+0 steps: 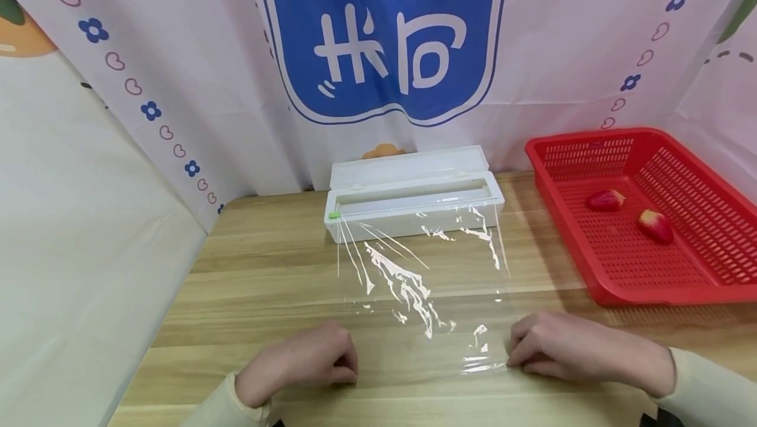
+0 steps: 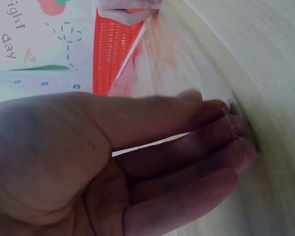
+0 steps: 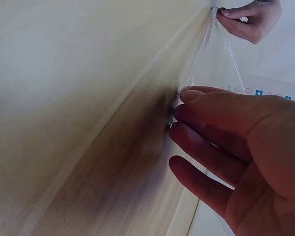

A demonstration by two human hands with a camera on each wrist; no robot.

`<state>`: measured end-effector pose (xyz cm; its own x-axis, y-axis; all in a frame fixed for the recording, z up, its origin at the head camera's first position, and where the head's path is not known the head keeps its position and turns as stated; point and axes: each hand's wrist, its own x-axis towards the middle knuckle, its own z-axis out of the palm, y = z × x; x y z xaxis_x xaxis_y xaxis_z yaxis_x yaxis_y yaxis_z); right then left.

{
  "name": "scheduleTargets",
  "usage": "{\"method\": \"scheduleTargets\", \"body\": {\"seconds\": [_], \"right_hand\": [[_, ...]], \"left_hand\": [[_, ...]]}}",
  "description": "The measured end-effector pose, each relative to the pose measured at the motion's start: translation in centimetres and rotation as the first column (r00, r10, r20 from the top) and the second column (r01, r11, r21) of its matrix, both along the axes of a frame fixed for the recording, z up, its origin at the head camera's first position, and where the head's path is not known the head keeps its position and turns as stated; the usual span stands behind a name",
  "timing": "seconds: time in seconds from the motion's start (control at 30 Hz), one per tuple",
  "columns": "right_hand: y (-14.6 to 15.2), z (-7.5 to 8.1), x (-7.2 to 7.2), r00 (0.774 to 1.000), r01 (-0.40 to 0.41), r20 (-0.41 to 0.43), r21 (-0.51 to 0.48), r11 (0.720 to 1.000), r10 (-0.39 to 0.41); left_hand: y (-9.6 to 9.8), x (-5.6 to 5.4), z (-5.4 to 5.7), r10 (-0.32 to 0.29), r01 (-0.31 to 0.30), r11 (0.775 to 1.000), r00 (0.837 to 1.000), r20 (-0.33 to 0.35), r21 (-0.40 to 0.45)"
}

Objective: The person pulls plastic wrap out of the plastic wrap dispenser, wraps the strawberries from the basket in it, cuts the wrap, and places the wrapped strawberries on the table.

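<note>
A sheet of clear plastic wrap [image 1: 408,289] stretches from a white wrap dispenser box [image 1: 378,230] toward me, shiny with creases. My left hand [image 1: 313,361] pinches its near left corner between thumb and fingers, low over the wooden table. At the near right corner, my right hand [image 1: 573,348] pinches the wrap the same way. In the right wrist view the thumb and index fingertips [image 3: 189,94] meet at the film's edge, with the other fingers loosely bent. The dispenser's lid [image 1: 408,165] stands open at the back, and a green slider [image 1: 334,215] sits at its left end.
A red plastic basket [image 1: 568,243] stands at the right, holding two red-and-yellow fruits [image 1: 655,226]. Behind the wooden table [image 1: 254,269] hangs a printed white cloth [image 1: 225,72] with a blue emblem. Pale cloth [image 1: 89,249] borders the table's left edge.
</note>
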<state>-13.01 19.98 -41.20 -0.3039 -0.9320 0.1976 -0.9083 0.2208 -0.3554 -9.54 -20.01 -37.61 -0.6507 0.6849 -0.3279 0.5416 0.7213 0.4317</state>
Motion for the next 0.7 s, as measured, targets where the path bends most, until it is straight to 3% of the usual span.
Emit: {"method": "scheduleTargets", "body": {"seconds": [0.2,0.3,0.5,0.6,0.7], "right_hand": [[0.4,0.2,0.6,0.998,0.012,-0.057,0.003,1.0,-0.012],[0.6,0.2,0.9,0.995,0.017,-0.101,-0.004,1.0,-0.017],[0.8,-0.1,1.6,0.978,0.018,-0.208,-0.027,0.999,-0.023],[1.0,-0.2,1.9,0.974,0.033,-0.221,-0.029,0.999,-0.039],[1.1,-0.2,2.0,0.974,0.034,-0.223,-0.046,0.998,-0.044]], "left_hand": [[0.1,0.2,-0.4,-0.026,0.024,1.0,0.994,-0.104,-0.019],[0.4,0.5,-0.6,-0.012,0.005,0.999,0.988,-0.153,-0.042],[0.8,1.2,-0.7,0.002,-0.024,0.997,0.963,-0.27,-0.077],[0.9,1.4,-0.8,0.002,-0.03,0.996,0.955,-0.295,-0.087],[0.8,1.4,-0.9,0.009,-0.032,0.997,0.958,-0.285,-0.077]]}}
